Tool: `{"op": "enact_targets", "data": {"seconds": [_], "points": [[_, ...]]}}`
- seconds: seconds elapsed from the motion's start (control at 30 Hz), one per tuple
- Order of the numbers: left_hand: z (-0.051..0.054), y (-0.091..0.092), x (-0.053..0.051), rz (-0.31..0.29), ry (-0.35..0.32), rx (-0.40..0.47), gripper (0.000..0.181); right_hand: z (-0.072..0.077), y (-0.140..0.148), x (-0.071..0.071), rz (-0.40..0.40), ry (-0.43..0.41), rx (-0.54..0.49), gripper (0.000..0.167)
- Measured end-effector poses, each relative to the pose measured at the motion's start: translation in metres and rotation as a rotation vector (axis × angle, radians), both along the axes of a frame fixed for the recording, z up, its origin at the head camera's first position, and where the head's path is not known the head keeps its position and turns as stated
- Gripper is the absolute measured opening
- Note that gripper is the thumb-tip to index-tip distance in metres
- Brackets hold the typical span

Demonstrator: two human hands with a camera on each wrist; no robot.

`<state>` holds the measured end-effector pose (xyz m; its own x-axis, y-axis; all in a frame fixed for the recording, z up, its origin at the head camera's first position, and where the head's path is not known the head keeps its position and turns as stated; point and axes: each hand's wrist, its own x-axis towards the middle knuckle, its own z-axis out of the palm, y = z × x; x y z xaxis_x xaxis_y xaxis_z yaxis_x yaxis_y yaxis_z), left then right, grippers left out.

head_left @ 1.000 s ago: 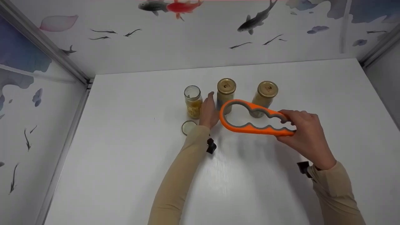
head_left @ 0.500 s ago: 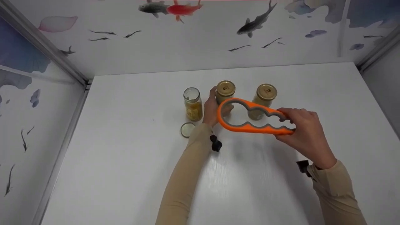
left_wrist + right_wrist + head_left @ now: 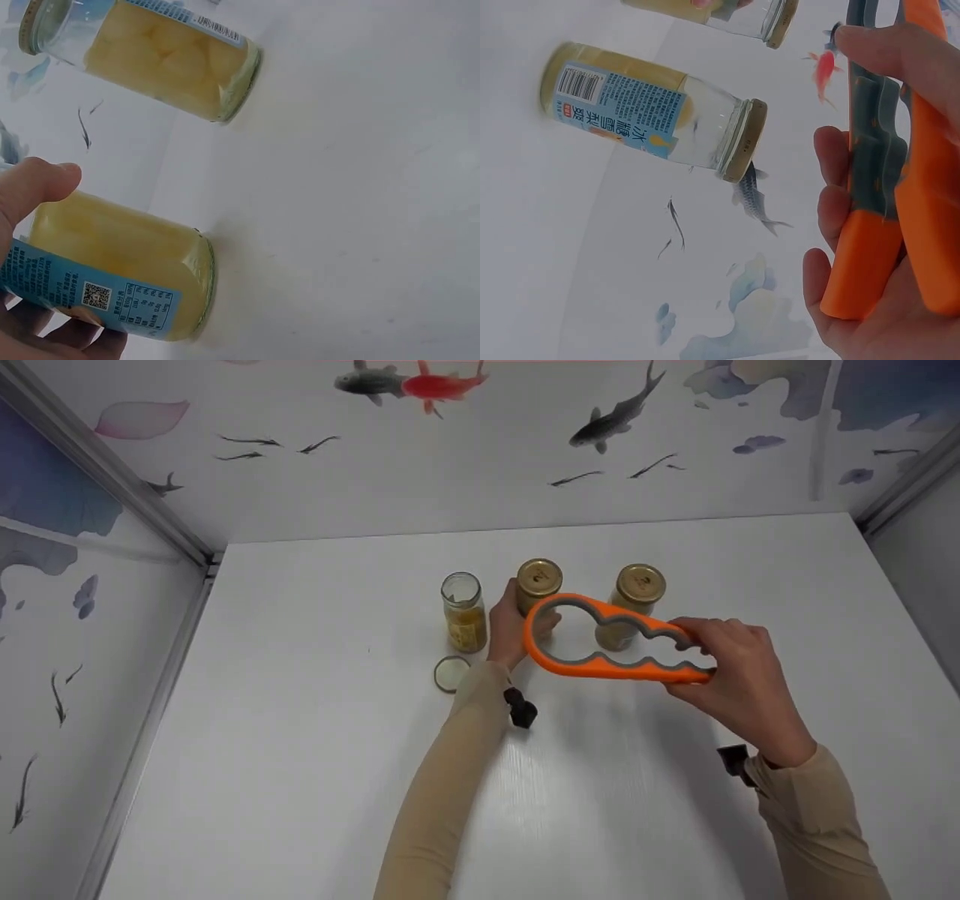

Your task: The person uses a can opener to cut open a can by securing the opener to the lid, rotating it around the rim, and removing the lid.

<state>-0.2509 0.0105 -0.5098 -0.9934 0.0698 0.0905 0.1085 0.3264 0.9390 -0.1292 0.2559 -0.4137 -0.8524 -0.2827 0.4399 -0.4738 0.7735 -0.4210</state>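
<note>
In the head view my left hand (image 3: 510, 631) grips the middle jar, whose gold lid (image 3: 539, 577) is on. The left wrist view shows thumb and fingers round that jar's blue label (image 3: 97, 289). My right hand (image 3: 742, 679) holds an orange opener (image 3: 592, 667) with grey scalloped inner edges by its narrow end, its round loop above the table and partly in front of the middle jar. Another lidded jar (image 3: 637, 589) stands behind the opener; the right wrist view shows its blue label (image 3: 619, 105) and gold lid.
Left of my left hand stands a lidless glass jar (image 3: 466, 622) with yellow contents. A loose lid (image 3: 451, 674) lies in front of it on the white table (image 3: 300, 735). Printed panels (image 3: 465, 472) with fish stand behind and at the left.
My left hand has moved right, away from beside the lidless jar, and has taken hold of the middle jar, which has shifted slightly. The right hand still holds the opener in nearly the same place.
</note>
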Motion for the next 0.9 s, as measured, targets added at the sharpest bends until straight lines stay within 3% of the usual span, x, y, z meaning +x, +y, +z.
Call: {"op": "enact_targets", "data": {"seconds": [0.17,0.33,0.63,0.73,0.9], "points": [[0.002,-0.002,0.007,-0.015,-0.002,-0.036,0.056,0.003,0.002,0.001,0.003,0.012,-0.003,0.06],[0.006,-0.006,0.013,-0.087,-0.023,-0.072,0.057,0.006,0.001,0.0,0.006,0.014,-0.005,0.061],[0.021,-0.012,0.031,-0.242,0.107,-0.091,0.058,0.008,-0.002,-0.004,0.019,0.02,-0.008,0.061],[0.022,-0.017,0.037,-0.286,0.144,-0.089,0.06,0.007,-0.003,-0.004,0.02,0.018,-0.01,0.061],[0.021,-0.025,0.046,-0.332,0.132,-0.098,0.061,0.006,-0.005,-0.005,0.024,0.022,-0.007,0.062]]}}
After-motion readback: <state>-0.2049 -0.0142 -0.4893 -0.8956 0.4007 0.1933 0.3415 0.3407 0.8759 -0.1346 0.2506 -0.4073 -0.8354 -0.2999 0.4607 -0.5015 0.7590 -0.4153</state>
